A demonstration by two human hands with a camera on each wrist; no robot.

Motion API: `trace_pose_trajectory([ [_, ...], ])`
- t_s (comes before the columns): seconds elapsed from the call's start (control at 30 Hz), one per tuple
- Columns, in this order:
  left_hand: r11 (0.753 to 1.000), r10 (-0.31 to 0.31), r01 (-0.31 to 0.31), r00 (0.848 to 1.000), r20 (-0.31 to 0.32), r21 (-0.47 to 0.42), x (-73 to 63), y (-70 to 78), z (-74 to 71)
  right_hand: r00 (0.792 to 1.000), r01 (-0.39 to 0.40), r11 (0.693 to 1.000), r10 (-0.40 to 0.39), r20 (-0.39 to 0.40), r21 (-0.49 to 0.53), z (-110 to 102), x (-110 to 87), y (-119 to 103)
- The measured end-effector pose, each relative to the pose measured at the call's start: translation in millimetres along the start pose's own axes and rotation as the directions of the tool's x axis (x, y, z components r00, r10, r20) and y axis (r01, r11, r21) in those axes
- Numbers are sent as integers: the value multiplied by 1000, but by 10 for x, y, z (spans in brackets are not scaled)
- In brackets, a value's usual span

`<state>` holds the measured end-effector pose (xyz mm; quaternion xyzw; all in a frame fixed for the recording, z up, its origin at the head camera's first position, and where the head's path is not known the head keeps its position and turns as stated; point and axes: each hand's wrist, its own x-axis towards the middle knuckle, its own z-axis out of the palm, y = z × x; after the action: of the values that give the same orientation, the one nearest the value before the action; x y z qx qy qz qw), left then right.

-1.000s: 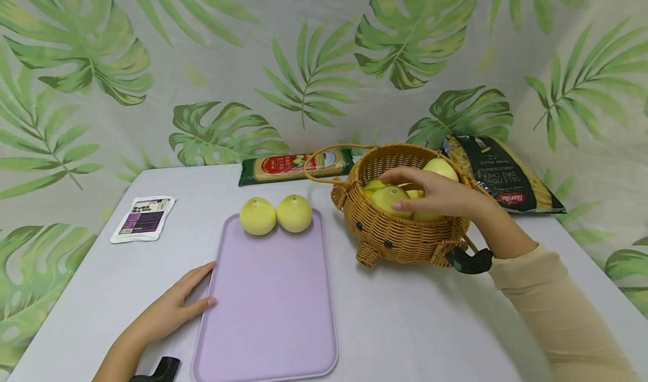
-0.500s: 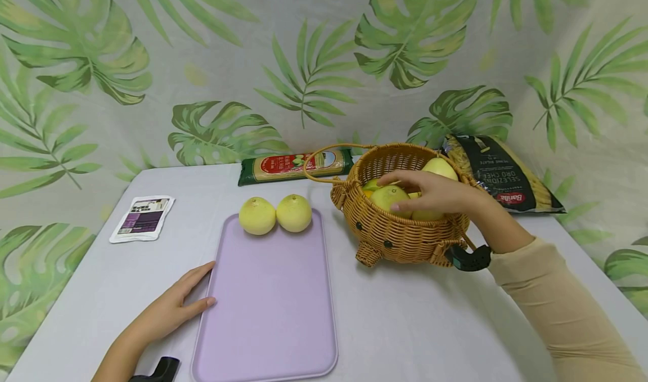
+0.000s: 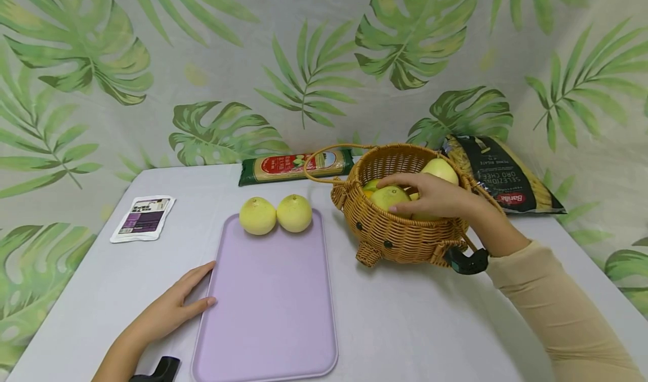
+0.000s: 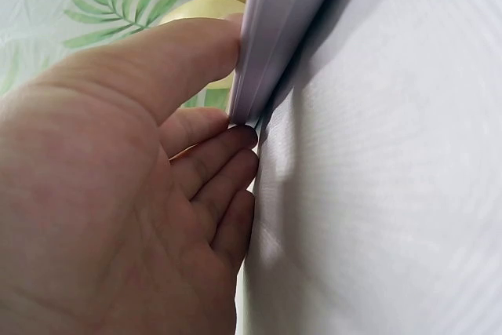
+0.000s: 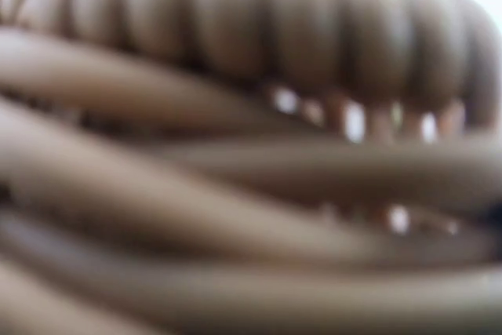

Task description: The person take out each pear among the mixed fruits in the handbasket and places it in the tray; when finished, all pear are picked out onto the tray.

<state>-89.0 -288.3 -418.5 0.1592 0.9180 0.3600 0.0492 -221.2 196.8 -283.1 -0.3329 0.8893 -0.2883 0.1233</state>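
In the head view my right hand (image 3: 430, 193) reaches into a wicker basket (image 3: 405, 238) with an animal face. Its thumb lies on the near side of a round yellow-green fruit (image 3: 391, 197) and its fingers curve over the far side. The right wrist view shows only blurred wicker (image 5: 235, 186) up close. My left hand (image 3: 169, 309) lies at the left edge of a lilac tray (image 3: 268, 297), fingers extended. From the left wrist view, the thumb and fingertips of this left hand (image 4: 157, 170) touch the tray's side (image 4: 271, 37). Two pale yellow fruits (image 3: 257, 216) sit together at the tray's far end.
More fruit (image 3: 440, 171) lies in the basket. Behind stands a green and red pasta packet (image 3: 298, 166), and a black pasta bag (image 3: 506, 174) lies at the right. A white and purple sachet (image 3: 144, 219) is at the left of the table.
My right hand shifts very slightly within the basket, still at the same fruit. The left hand, tray and other things stay where they were.
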Motion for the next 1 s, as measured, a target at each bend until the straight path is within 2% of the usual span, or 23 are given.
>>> trace_pose_trajectory([
  [0.2, 1000, 4, -4, 1000, -3, 3, 7, -12, 6, 995, 2, 1000, 0, -104, 16, 5, -6, 34],
  [0.3, 1000, 5, -5, 1000, -4, 0, 7, -15, 8, 987, 30, 999, -24, -159, 37, -4, -26, 48],
  [0.47, 1000, 6, -6, 1000, -8, 3, 2, -10, 6, 964, 73, 990, -39, -264, 118, -39, -90, -4],
  [0.63, 1000, -2, 2, 1000, -8, 8, 0, -5, 2, 932, 128, 981, -69, -357, 145, -56, -165, -192],
  [0.77, 1000, -7, 7, 1000, -5, 16, 0, -9, -2, 898, 261, 945, -162, -409, 199, 57, -184, -356],
  [0.9, 1000, -3, 3, 1000, -6, 13, 3, -9, 0, 863, 400, 879, -266, -430, 260, 286, -138, -493],
  [1.0, 1000, 3, -3, 1000, -9, 13, 3, -7, -1, 858, 438, 845, -291, -424, 307, 482, -49, -604],
])
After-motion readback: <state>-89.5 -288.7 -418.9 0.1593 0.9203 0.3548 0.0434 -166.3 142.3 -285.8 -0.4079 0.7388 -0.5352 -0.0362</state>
